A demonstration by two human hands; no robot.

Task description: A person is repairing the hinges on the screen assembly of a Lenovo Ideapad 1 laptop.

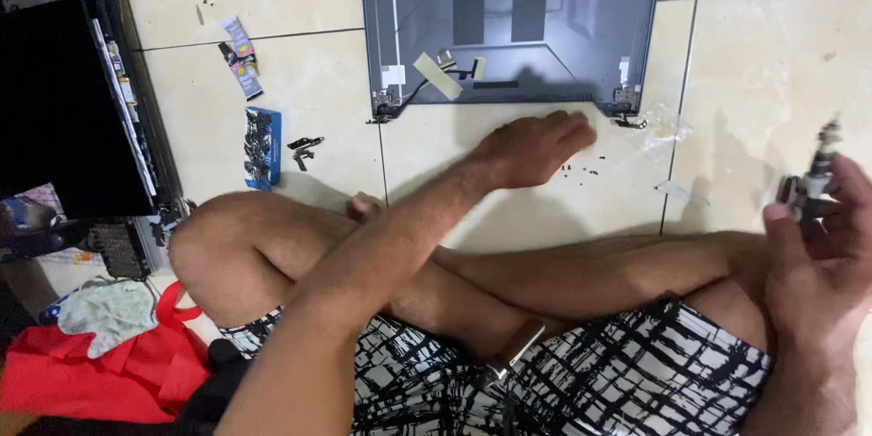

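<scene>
Laptop lid shell [513, 23] lies inner face up on the tiled floor [772, 64] at 12 o'clock.
Left hand [536, 147], fingers loosely curled and grasping nothing visible, rests beside small black screws [581, 167] just below the shell; right hand [817, 236] at 3 o'clock grips a metal hinge [813, 183], raised for inspection.

Left hand [531, 147] on floor tile beside screws [581, 168]; right hand [822, 245] grips metal hinge [813, 182].

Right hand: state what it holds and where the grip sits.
The right hand holds a small metal hinge, fingers pinching its lower end. The left hand holds nothing, reaching toward tiny screws.
</scene>
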